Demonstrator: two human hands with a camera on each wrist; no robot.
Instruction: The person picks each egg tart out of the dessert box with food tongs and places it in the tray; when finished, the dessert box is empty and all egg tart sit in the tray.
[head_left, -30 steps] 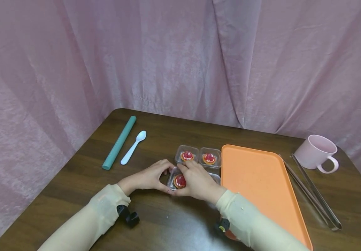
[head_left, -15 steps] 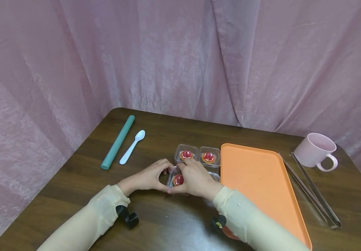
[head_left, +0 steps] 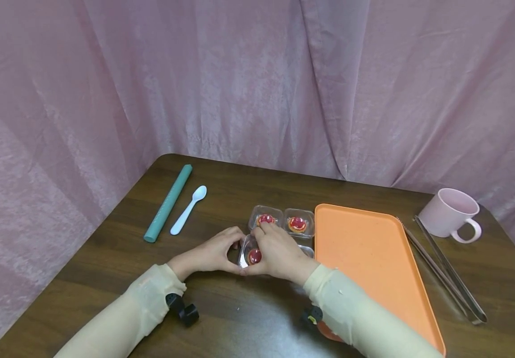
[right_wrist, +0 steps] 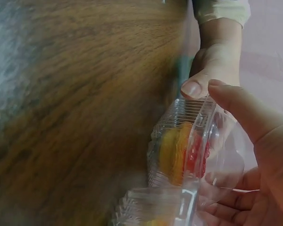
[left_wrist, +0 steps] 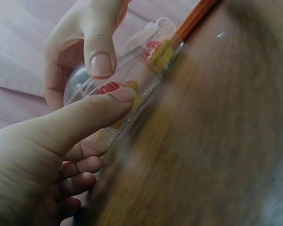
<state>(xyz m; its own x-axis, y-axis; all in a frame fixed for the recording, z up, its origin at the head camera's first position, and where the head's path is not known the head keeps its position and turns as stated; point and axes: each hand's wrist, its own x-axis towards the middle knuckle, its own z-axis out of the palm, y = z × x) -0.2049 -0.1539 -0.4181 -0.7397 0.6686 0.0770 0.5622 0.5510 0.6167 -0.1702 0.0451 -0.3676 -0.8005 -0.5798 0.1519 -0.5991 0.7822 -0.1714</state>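
A small clear plastic clamshell box [head_left: 243,257] with a red-topped tart [head_left: 254,256] inside sits between both hands. My left hand [head_left: 213,252] grips its left side, thumb along the near wall and fingers behind. From the right, my right hand [head_left: 279,252] reaches across the top. Its thumb presses the near rim and its fingers curl over the far side of the domed lid [right_wrist: 233,153], as the right wrist view shows. Behind stand two similar boxes with tarts, the left one [head_left: 254,215] partly behind my right fingers, the other [head_left: 310,227] beside it. My right hand mostly hides another box [head_left: 307,250].
An orange tray [head_left: 365,258] lies right of the boxes, under my right forearm. Metal tongs [head_left: 450,278] lie along its far side, near a pink mug [head_left: 447,214]. A green stick-shaped roll [head_left: 168,204] and a pale blue spoon [head_left: 188,214] lie at left.
Both hands keep their places on the box. The right fingers shift slightly over its lid, and a bright glint now shows on the box's near left corner.
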